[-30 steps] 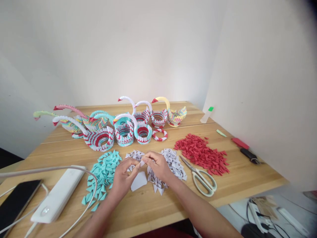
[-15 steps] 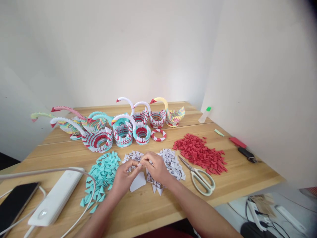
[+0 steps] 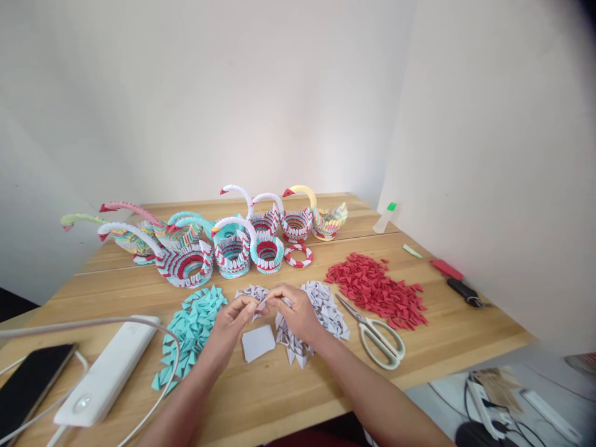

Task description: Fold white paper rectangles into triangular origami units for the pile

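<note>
Both my left hand (image 3: 236, 316) and my right hand (image 3: 294, 310) pinch a small white piece of paper (image 3: 261, 305) between them, its fold partly hidden by the fingers. Just below lies a stack of white paper slips (image 3: 259, 343). A pile of folded white paper triangles (image 3: 322, 308) spreads beside and under my right hand, and a smaller group of white triangles (image 3: 252, 291) sits behind the fingers. Turquoise paper triangles (image 3: 195, 326) are heaped to the left of my left hand.
Several paper swans (image 3: 185, 264) stand at the back, near a red-and-white paper ring (image 3: 298, 256). Red triangles (image 3: 375, 290), scissors (image 3: 379, 338) and a black-handled tool (image 3: 463, 290) lie to the right. At left are a white power bank (image 3: 109, 372), a phone (image 3: 32, 388) and looping cables.
My hands have drawn slightly apart at the fingertips, and the white piece shows more between them. The stack of slips is less covered. The whole view has shifted a little.
</note>
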Action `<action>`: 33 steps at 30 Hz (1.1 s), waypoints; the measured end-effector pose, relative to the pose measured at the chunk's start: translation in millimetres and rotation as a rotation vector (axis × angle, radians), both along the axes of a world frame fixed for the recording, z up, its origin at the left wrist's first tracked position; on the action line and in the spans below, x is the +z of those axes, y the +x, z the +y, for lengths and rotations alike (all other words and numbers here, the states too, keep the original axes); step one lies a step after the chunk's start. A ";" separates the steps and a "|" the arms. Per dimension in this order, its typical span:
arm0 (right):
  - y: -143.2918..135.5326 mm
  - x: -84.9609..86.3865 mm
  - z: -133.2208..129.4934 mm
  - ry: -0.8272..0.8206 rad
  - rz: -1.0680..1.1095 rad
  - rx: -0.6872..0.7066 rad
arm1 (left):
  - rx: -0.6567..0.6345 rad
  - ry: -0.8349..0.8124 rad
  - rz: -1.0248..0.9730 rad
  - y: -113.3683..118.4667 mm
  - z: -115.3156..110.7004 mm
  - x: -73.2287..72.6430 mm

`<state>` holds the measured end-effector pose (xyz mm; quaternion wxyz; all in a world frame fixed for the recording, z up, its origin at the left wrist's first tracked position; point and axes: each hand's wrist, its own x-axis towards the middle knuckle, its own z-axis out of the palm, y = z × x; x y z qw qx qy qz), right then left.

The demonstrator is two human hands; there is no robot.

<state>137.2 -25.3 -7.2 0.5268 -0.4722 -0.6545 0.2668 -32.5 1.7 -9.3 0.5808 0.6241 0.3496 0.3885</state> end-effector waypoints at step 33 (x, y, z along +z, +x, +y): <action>-0.2 -3.7 0.8 0.536 -0.548 -0.076 | 0.124 -0.097 -0.068 2.7 1.5 0.1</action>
